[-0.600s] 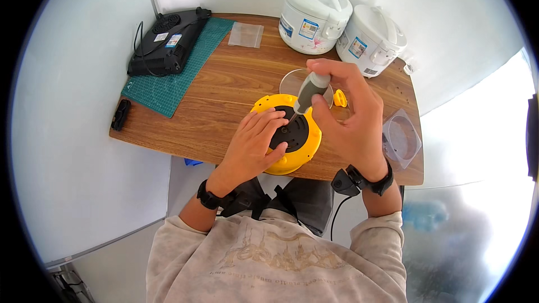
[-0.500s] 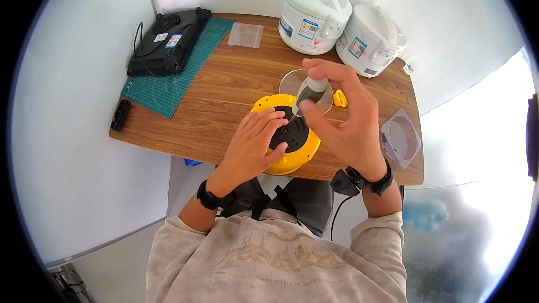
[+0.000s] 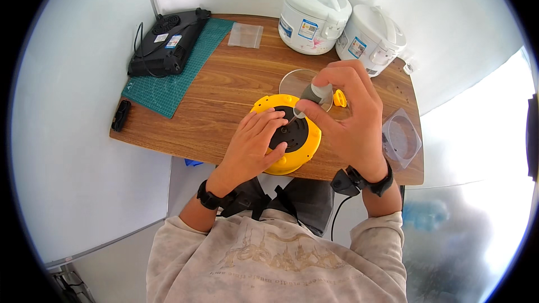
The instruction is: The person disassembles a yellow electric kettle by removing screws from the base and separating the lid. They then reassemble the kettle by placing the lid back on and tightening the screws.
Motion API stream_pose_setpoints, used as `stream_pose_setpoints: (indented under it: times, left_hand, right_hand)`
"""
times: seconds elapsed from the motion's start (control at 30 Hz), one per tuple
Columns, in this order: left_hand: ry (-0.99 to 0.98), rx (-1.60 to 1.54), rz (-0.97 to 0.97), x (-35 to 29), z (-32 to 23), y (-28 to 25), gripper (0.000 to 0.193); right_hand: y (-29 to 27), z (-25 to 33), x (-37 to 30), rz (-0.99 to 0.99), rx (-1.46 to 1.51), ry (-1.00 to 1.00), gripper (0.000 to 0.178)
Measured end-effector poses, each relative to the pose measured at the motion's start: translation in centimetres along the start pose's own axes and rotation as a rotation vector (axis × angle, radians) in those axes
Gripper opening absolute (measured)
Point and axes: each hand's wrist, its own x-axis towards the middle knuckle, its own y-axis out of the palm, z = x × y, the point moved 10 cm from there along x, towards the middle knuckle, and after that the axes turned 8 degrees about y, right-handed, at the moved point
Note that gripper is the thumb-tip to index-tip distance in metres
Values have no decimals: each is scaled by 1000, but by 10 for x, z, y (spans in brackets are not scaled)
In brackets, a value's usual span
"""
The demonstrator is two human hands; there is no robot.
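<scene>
- Two bare hands at work over one round yellow housing [image 3: 314, 140], which sits near the front edge of one wooden tabletop [image 3: 208, 90].
- Housing carries one black slotted disc [image 3: 299, 133] at its centre; the yellow shows as a ring around it.
- Left hand [image 3: 252, 143]: partly open, fingers extended, thumb apart from them. Laid across the left side of the housing, fingertips on the black disc; grasps nothing.
- Right hand [image 3: 356, 126]: curled round the handle of one grey screwdriver [image 3: 315, 94], thumb and fingers closed on it.
- Screwdriver tilted, its thin shaft running down to the middle of the disc. Cannot tell whether the tip is seated.
- Behind the housing, partly hidden by the right hand: one clear round plate [image 3: 291, 81].
- Just beside that plate, to the right: one small yellow part [image 3: 340, 99].
- Right end of table: one clear plastic tray [image 3: 401, 137].
- Back right: two white rice cookers, side by side, one [image 3: 309, 19] farther left, the other [image 3: 368, 42] nearer the right edge.
- Back middle: one clear flat bag [image 3: 246, 35].
- Left: one green cutting mat [image 3: 160, 94], one black appliance [image 3: 182, 47] with a cord resting partly on it.
- Left edge: one small black object [image 3: 120, 115], kind unclear.
</scene>
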Motion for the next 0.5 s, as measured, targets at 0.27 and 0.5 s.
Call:
stream_pose_setpoints:
  times: [0.27,0.5]
  left_hand:
    - [5,9,-7,1,-1,-2,43]
    - [22,15,-9,1,-2,-3,44]
  right_hand:
    - [-1,4,2,-28,32,-18,38]
    - [6,-7,1,-9,169,73,38]
